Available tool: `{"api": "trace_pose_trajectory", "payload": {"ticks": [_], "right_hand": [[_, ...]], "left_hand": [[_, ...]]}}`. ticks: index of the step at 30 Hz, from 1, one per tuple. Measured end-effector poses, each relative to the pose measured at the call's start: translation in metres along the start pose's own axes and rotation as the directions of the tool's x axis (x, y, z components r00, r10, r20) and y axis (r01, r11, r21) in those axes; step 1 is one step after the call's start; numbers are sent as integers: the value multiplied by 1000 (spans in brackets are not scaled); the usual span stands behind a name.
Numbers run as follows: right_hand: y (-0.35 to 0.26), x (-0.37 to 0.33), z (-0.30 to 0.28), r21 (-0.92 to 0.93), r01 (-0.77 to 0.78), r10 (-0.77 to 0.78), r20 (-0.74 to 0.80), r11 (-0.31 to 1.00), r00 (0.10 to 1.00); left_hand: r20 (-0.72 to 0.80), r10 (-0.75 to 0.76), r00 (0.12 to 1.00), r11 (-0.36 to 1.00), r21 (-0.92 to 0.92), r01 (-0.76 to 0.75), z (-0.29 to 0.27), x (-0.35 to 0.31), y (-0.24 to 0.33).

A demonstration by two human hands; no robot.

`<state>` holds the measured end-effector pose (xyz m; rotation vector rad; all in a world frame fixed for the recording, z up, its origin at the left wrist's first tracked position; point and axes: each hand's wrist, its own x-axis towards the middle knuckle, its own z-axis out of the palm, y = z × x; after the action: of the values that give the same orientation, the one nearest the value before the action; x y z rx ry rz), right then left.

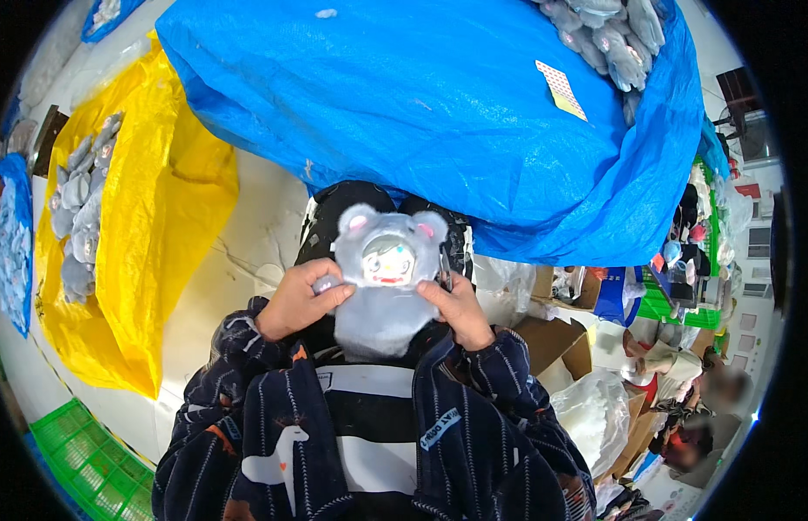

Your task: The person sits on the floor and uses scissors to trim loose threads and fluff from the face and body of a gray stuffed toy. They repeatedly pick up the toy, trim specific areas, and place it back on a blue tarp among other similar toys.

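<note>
A grey plush doll (382, 319) with round bear ears, pink inside, and a printed face in its hood is held upright over my lap. My left hand (301, 298) pinches the doll's left side at the small arm, thumb in front. On the opposite side, my right hand (460, 308) closes on the doll's edge, its thumb pressed against the body just below the face. A thin dark item shows by the right fingers, too small to name.
A large blue tarp (421, 113) spreads ahead, with grey plush pieces (608, 43) at its far right and a patterned card (560, 89) on it. Left stands a yellow sack (182, 217) beside more grey plush (82, 208). Green crates (91, 464), cardboard boxes (556, 343) and people are around.
</note>
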<state>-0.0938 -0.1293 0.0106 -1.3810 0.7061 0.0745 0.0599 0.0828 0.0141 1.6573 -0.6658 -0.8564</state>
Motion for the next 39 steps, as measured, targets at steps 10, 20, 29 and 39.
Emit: {"api": "trace_pose_trajectory", "payload": {"ticks": [10,20,29,39], "right_hand": [[-12,1,1,264,-6,-7,49,964,999],[-42,6,-11,-733,325,-690,-263,598,674],[-46,17,23,-686,576,-761,49,445,647],[-47,-5,51,-335,534,-562,17,776,827]], "left_hand": [[75,-176,982,619,-767,169,14,-6,-6],[42,-171,984,690,-708,150,24,-6,-7],[-32,-186,982,484,-873,63,19,-1,-29],[-4,-211,977,376,-923,77,10,1,-43]]}}
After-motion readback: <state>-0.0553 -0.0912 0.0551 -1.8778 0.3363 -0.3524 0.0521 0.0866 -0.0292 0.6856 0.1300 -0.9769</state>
